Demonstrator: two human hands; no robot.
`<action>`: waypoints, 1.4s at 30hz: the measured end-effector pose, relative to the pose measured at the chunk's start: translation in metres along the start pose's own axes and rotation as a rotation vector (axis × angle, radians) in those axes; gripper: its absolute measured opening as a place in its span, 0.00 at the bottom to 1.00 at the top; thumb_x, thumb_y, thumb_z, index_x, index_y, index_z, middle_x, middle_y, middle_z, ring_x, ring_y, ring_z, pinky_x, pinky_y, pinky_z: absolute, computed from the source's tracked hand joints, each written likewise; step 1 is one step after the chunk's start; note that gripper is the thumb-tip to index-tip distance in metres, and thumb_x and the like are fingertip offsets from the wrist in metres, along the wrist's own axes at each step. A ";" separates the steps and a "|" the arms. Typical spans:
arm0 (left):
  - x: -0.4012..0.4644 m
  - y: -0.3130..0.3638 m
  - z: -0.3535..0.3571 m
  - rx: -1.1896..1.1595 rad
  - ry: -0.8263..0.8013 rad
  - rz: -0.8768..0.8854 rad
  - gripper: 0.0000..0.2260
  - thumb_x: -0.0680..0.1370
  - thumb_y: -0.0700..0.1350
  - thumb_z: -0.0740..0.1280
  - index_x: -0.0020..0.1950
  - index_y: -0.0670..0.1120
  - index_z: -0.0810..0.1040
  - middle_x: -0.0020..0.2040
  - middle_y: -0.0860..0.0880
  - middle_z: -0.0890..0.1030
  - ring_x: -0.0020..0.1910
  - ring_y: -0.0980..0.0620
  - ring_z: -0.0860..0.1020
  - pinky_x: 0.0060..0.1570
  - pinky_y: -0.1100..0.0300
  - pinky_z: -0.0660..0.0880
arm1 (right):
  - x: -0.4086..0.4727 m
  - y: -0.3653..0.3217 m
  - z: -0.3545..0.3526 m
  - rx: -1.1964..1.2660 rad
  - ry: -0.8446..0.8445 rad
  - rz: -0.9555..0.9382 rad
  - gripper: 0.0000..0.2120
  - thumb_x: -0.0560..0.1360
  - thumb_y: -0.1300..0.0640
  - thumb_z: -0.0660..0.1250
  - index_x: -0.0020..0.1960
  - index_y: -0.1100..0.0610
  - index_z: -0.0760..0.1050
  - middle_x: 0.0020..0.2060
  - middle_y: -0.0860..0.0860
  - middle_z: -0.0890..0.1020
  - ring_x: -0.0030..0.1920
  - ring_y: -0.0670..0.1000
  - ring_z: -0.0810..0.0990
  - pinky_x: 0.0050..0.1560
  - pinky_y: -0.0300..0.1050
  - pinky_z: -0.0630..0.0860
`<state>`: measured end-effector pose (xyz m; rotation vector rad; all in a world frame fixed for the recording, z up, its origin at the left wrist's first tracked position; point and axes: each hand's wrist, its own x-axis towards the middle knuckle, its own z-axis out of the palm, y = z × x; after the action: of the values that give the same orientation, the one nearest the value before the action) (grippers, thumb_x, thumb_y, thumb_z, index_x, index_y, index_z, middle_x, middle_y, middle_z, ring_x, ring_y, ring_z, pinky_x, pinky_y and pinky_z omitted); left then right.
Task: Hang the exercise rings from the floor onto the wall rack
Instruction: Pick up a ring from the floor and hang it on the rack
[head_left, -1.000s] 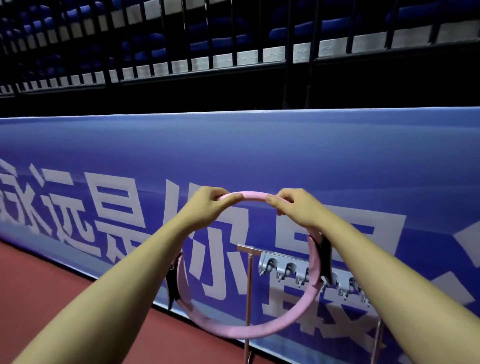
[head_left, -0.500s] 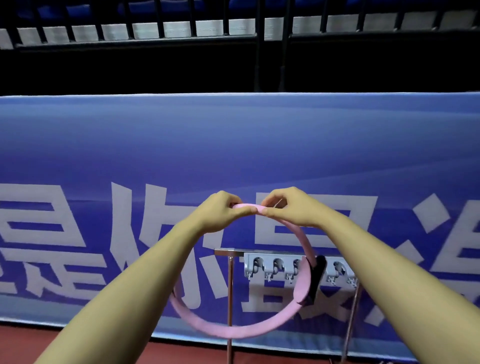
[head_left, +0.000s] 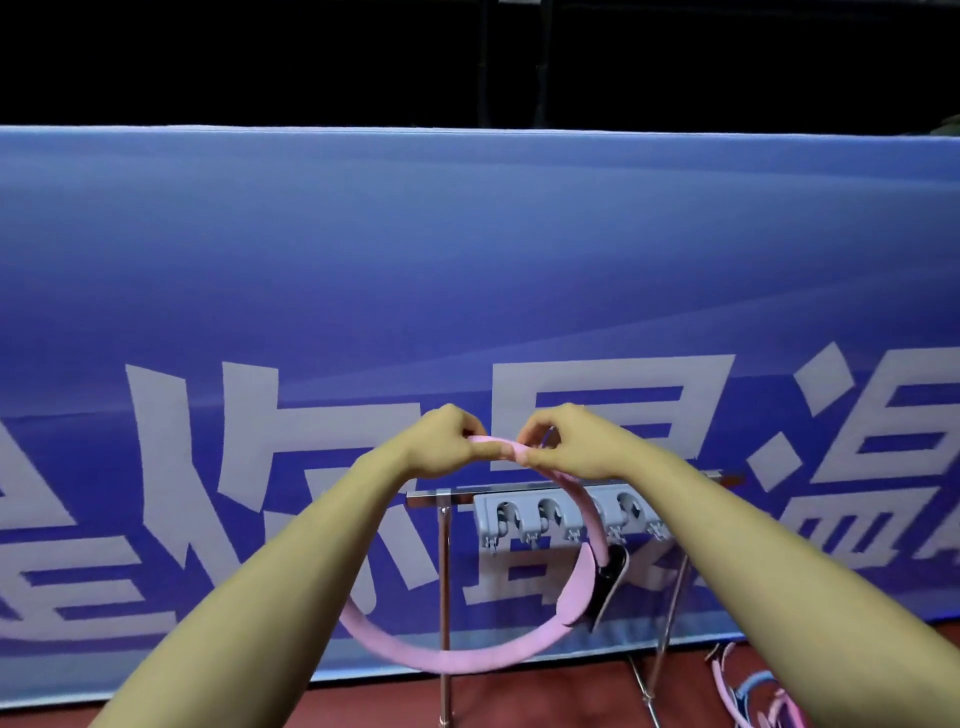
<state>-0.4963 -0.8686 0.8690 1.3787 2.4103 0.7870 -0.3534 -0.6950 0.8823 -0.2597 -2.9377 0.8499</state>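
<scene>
I hold a pink exercise ring (head_left: 447, 657) upright in front of me, gripping its top with both hands close together. My left hand (head_left: 441, 447) and my right hand (head_left: 563, 441) pinch the rim side by side. The ring's black side pad (head_left: 608, 584) shows on its right. Behind the ring is the grey rack (head_left: 550, 517) with a row of clip hooks, fixed to a metal stand (head_left: 443, 582). The ring's right arc crosses in front of the rack's middle hooks.
A long blue banner wall (head_left: 467, 270) with white characters stands behind the stand. More rings, pink and blue (head_left: 753, 696), lie on the red floor at the lower right. Dark railings run above the banner.
The view has swung right and down, so the rack sits nearer the centre. My hands have slid together at the ring's top. The floor rings have come into view.
</scene>
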 end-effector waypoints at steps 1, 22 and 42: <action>0.006 -0.003 0.003 -0.017 -0.021 -0.017 0.32 0.73 0.69 0.69 0.43 0.36 0.80 0.32 0.48 0.67 0.32 0.51 0.63 0.33 0.56 0.62 | 0.003 0.005 0.001 0.004 -0.007 0.007 0.05 0.75 0.46 0.73 0.48 0.44 0.80 0.43 0.41 0.83 0.43 0.43 0.81 0.43 0.41 0.74; 0.076 -0.080 0.097 -0.036 -0.338 -0.158 0.09 0.77 0.53 0.74 0.53 0.51 0.79 0.40 0.53 0.81 0.36 0.57 0.77 0.40 0.62 0.74 | 0.048 0.122 0.091 0.013 -0.147 0.119 0.11 0.69 0.43 0.71 0.49 0.45 0.81 0.39 0.39 0.82 0.42 0.43 0.82 0.49 0.49 0.81; 0.110 -0.171 0.150 -0.028 -0.597 -0.191 0.06 0.77 0.49 0.74 0.48 0.50 0.79 0.40 0.49 0.81 0.36 0.53 0.77 0.37 0.63 0.73 | 0.094 0.148 0.183 0.011 -0.285 0.275 0.11 0.70 0.52 0.75 0.51 0.48 0.82 0.46 0.46 0.87 0.47 0.44 0.84 0.51 0.41 0.80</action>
<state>-0.6062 -0.7945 0.6533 1.1419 2.0054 0.2986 -0.4464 -0.6499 0.6509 -0.6011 -3.2079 1.0117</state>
